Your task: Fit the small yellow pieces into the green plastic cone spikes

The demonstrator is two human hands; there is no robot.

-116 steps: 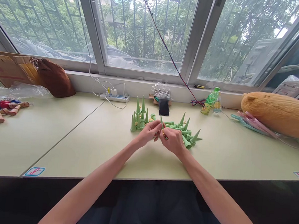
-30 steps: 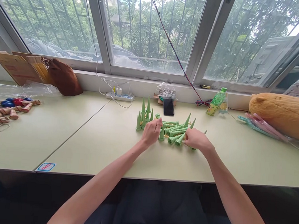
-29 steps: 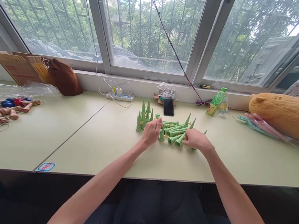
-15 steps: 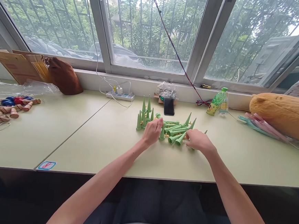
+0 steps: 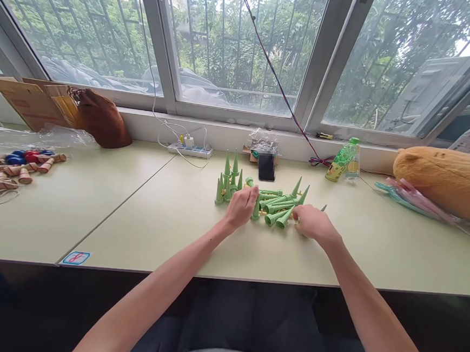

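On the pale table lies a pile of green plastic cones (image 5: 278, 204), hollow at the wide end, with small yellow pieces among them. My left hand (image 5: 241, 207) is closed at the pile's left side, its fingers against an upright green cone (image 5: 256, 207). Farther left, several green cones (image 5: 226, 181) stand upright in a cluster. My right hand (image 5: 315, 223) is at the pile's right edge, fingers curled and pressed together. What they grip is hidden by the hand. A green tip shows just behind it.
A phone (image 5: 266, 166) leans on a small box behind the pile. A power strip (image 5: 190, 150), a green-labelled bottle (image 5: 342, 159) and a tan plush (image 5: 442, 181) line the back. Wooden kendamas (image 5: 5, 171) and a brown bag (image 5: 103, 119) are at left.
The view has shifted very slightly. Both hands stay in nearly the same places at the pile, and the cones look unmoved.
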